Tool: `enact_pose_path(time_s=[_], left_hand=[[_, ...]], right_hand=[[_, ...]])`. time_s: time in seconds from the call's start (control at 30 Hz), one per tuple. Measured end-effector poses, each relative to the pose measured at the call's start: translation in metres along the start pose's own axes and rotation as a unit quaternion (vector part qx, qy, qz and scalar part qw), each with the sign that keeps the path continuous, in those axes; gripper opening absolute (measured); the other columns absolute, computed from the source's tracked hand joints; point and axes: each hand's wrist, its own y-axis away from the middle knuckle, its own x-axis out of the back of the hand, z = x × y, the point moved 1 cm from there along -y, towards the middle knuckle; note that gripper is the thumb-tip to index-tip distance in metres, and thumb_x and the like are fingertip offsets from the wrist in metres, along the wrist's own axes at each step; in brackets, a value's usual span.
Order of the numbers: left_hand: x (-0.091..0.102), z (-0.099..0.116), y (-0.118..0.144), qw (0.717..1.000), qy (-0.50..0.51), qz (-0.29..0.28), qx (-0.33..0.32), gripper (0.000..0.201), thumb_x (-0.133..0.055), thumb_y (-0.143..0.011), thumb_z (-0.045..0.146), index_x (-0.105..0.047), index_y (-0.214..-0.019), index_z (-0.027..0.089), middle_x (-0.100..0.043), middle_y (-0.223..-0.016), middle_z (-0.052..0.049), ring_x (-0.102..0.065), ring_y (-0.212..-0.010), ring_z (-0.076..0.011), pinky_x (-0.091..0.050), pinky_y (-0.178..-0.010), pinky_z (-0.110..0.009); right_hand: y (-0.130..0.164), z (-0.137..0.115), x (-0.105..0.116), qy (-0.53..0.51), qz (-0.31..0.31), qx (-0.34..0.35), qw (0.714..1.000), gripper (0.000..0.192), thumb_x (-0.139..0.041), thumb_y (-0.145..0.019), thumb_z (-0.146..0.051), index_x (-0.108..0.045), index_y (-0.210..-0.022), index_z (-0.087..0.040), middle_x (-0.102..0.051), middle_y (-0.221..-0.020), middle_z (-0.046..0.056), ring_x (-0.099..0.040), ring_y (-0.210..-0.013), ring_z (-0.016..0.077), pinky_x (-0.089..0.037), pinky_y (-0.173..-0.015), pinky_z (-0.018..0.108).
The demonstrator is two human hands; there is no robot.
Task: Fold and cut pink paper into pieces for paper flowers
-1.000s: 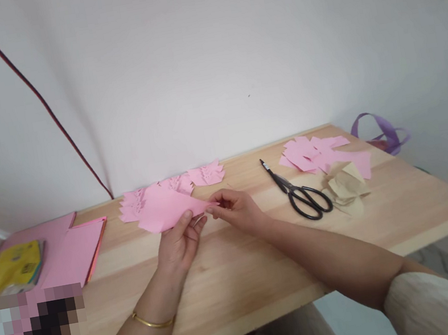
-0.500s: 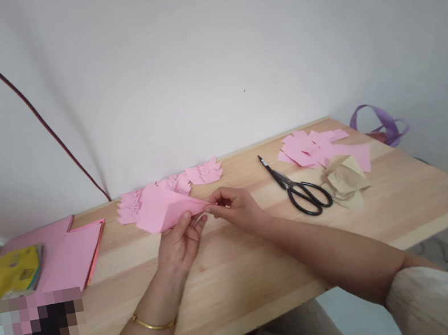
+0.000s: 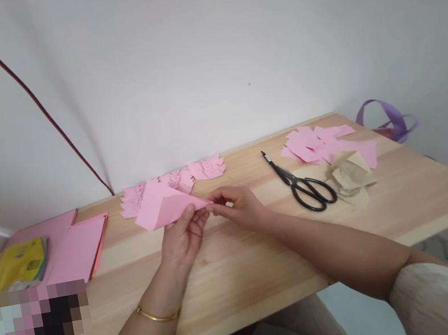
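A folded pink paper (image 3: 162, 208) is held just above the wooden table (image 3: 267, 264). My left hand (image 3: 183, 241) grips its lower edge with thumb and fingers. My right hand (image 3: 237, 206) pinches the paper's pointed right tip. Behind the paper lie several cut pink paper shapes (image 3: 207, 169) in a row near the wall. Black scissors (image 3: 303, 188) lie shut on the table to the right of my right hand.
Pink scraps (image 3: 319, 145) and crumpled beige paper (image 3: 351, 179) sit at the right. A purple ribbon (image 3: 389, 118) lies at the far right corner. Pink sheets (image 3: 73, 249) and a yellow packet (image 3: 18, 264) lie at the left. A dark cord (image 3: 29, 98) runs down the wall.
My hands hold the pink paper much as before; the fingers have closed a little nearer its tip. The view has shifted slightly.
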Motion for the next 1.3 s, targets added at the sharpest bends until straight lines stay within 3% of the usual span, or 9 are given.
enact_pose_path(time_s=[0.57, 1.3], left_hand=[[-0.0018, 0.0005, 0.0018, 1.0, 0.002, 0.017, -0.001, 0.018, -0.075, -0.065, 0.013, -0.064, -0.078, 0.015, -0.071, -0.076, -0.004, -0.066, -0.072, -0.0165, -0.053, -0.073, -0.033], [-0.0043, 0.0008, 0.0023, 0.998, 0.041, 0.048, 0.006, 0.018, -0.072, -0.067, 0.011, -0.06, -0.079, 0.014, -0.069, -0.073, -0.003, -0.066, -0.068, -0.0148, -0.054, -0.069, -0.03]], right_hand=[[0.0015, -0.0004, -0.0007, 0.023, 0.023, -0.012, 0.999, 0.021, -0.057, -0.082, -0.036, -0.066, -0.079, -0.017, -0.064, -0.068, 0.001, -0.055, -0.061, 0.0105, -0.044, -0.06, 0.023], [0.0016, 0.0023, -0.0048, -0.083, 0.011, -0.085, 0.993, 0.025, -0.059, -0.079, -0.04, -0.061, -0.075, -0.016, -0.06, -0.065, 0.001, -0.053, -0.059, 0.01, -0.043, -0.057, 0.023]])
